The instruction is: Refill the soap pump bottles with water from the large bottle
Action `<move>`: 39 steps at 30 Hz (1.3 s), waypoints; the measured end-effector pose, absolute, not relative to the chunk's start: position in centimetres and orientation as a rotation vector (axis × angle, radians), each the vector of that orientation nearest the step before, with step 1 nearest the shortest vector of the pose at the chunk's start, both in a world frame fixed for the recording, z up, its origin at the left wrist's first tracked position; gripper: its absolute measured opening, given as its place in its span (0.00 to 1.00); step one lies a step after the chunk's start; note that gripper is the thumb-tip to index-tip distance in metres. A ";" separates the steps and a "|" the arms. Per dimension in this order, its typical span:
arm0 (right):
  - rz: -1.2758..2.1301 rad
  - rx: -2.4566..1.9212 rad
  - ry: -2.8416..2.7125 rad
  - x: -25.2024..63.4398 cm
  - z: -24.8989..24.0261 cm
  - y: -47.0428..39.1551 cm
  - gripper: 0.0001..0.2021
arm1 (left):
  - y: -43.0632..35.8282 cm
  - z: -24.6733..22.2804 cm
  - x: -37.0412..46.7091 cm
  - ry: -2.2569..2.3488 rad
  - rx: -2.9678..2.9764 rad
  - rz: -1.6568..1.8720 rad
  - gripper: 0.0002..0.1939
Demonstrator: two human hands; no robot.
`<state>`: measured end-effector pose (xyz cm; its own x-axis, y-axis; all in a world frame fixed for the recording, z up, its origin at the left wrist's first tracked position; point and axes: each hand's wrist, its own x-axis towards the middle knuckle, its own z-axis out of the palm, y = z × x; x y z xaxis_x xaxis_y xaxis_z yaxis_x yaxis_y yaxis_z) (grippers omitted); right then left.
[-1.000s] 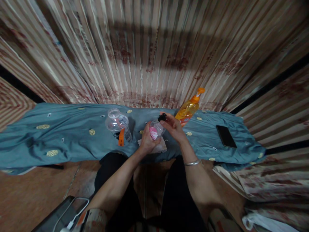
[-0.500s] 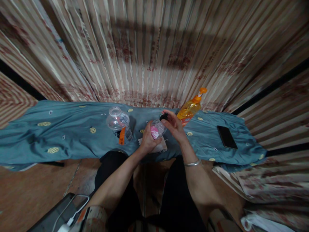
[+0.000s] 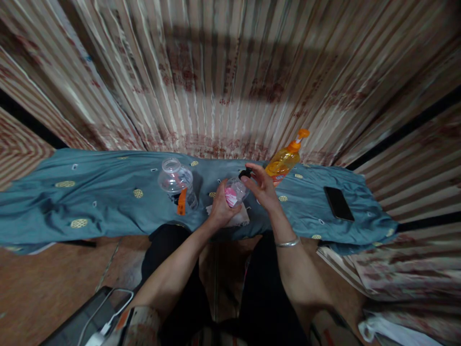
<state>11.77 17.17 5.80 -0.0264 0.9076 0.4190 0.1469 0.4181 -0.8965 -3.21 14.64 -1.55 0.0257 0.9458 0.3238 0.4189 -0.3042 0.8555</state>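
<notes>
My left hand is wrapped round a clear bottle with a pink and white label, tilted with its top toward the right. At the bottle's mouth is a black cap or pump top, with the thumb and fingers of my right hand closed on it. Whether the black top sits loose or tight cannot be made out. Under the bottle lies a pale cloth. A larger clear plastic jar with an orange tag stands to the left. Behind my right hand is a pump bottle of orange liquid.
A blue-green cloth with yellow patterns covers the narrow table. Toward its right end lies a black phone. Striped curtains hang right behind the table. A white cable rests on a grey box at lower left.
My right hand's fingers have shifted slightly around the black top. The left hand and the bottle have stayed almost in place, and the whole view has moved a little.
</notes>
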 end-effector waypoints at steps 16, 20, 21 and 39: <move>0.826 -0.962 -1.384 13.9 7.3 17.1 0.19 | 14.5 -1.3 -3.1 1.394 1.775 1.264 0.49; 0.734 -1.127 -1.419 17.3 6.4 17.6 0.18 | 14.6 -1.2 -3.1 1.404 1.770 1.249 0.49; 0.720 -1.188 -1.452 18.1 5.9 17.6 0.17 | 14.6 -1.2 -3.2 1.399 1.767 1.249 0.49; 0.599 -2.027 -1.974 22.9 -1.2 13.5 0.12 | 14.0 -0.5 -3.9 1.408 1.752 1.204 0.57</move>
<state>22.86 13.48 -1.17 -0.0018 0.9931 -0.1172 0.8906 -0.0517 -0.4519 -3.87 13.99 -0.47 0.0341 0.9577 0.2856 0.4308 -0.2720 0.8605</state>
